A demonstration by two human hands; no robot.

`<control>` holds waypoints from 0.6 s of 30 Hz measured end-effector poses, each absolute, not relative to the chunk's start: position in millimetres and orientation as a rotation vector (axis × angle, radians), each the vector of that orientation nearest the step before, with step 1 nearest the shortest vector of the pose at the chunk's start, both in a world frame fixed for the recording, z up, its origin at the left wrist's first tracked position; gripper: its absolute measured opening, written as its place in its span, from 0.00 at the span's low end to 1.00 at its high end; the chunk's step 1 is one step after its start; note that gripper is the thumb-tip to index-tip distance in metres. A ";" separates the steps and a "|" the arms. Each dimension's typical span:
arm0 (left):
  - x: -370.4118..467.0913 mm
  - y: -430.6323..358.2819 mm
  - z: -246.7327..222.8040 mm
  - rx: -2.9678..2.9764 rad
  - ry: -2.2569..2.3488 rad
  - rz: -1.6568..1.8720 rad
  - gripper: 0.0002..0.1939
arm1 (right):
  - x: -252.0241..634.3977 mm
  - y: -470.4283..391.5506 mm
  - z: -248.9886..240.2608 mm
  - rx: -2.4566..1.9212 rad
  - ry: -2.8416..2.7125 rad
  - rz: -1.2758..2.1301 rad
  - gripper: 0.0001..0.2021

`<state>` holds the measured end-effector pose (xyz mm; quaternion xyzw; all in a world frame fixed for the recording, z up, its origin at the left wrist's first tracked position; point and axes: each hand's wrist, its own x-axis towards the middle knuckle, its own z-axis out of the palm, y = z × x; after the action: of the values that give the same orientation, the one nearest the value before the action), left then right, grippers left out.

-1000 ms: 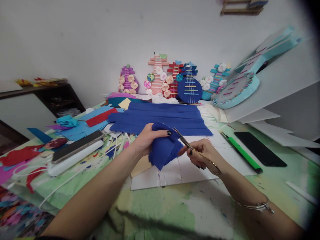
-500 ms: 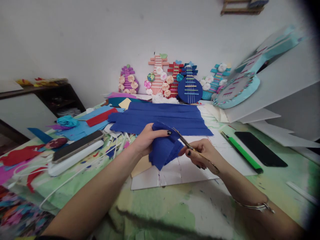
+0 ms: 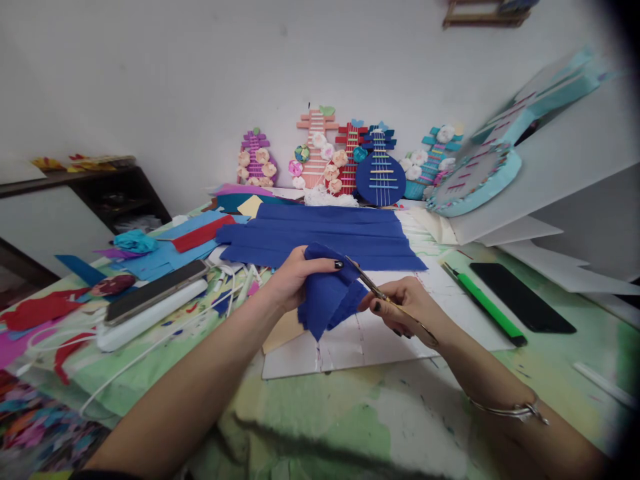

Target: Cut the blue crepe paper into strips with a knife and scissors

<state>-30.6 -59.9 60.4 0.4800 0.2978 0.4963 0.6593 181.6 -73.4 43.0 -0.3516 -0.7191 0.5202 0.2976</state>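
Note:
Folded blue crepe paper (image 3: 325,300) is pinched in my left hand (image 3: 295,277), thumb on top, its pointed lower end hanging down. My right hand (image 3: 400,303) grips a pair of scissors (image 3: 376,291) by the handles. The blades lie against the paper's upper right edge, just right of my left thumb; how far apart they are I cannot make out. Behind both hands a wide blue crepe sheet (image 3: 320,233) is spread out. Below the held piece is a white board (image 3: 345,360) with faint marks.
Several small decorated lutes lean on the wall, one a blue lute (image 3: 380,177). On the right lie a green cutter (image 3: 487,303) and a black phone (image 3: 523,297). At left, another phone (image 3: 157,290) rests on a white device, among cables and coloured scraps.
Almost nothing differs. The tip of the held blue paper has shifted very slightly; both hands and the scissors stay in the same place.

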 end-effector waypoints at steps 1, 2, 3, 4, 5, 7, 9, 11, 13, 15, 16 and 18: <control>-30.5 -60.1 60.9 1.093 0.682 1.119 0.07 | 181.7 -73.4 43.0 -0.939 -1.917 1.374 0.25; -30.5 -60.4 61.4 1.099 0.691 1.118 0.08 | 181.7 -73.4 43.1 -0.945 -1.922 1.369 0.25; -30.5 -60.6 61.8 1.105 0.701 1.115 0.08 | 181.7 -73.5 43.4 -0.952 -1.923 1.365 0.25; -30.5 -60.7 62.0 1.108 0.710 1.115 0.09 | 181.5 -73.5 43.8 -0.959 -1.923 1.364 0.25; -30.5 -60.8 62.0 1.109 0.718 1.112 0.09 | 181.2 -73.6 44.2 -0.969 -1.922 1.363 0.25; -30.7 -60.6 61.8 1.108 0.732 1.109 0.09 | 180.7 -73.8 44.8 -0.985 -1.928 1.361 0.26; -31.0 -60.1 61.4 1.107 0.741 1.106 0.09 | 180.4 -73.7 44.9 -0.988 -1.935 1.352 0.26; -31.1 -59.8 61.4 1.103 0.742 1.110 0.09 | 180.6 -73.4 44.2 -0.987 -1.939 1.345 0.25; -30.9 -59.7 61.8 1.101 0.739 1.112 0.09 | 181.2 -72.8 43.0 -0.992 -1.943 1.345 0.24; -30.5 -60.1 62.5 1.102 0.740 1.107 0.09 | 181.9 -72.2 41.8 -1.009 -1.947 1.342 0.23; -30.3 -60.4 62.7 1.102 0.743 1.102 0.10 | 182.2 -72.0 41.2 -1.016 -1.949 1.340 0.23; -30.2 -60.8 62.9 1.101 0.745 1.102 0.10 | 182.8 -71.6 40.2 -1.031 -1.946 1.336 0.22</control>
<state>-30.2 -60.8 62.9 0.4845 0.3278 0.4851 0.6500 182.8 -71.6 40.2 -0.3844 -0.7255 0.4980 0.2792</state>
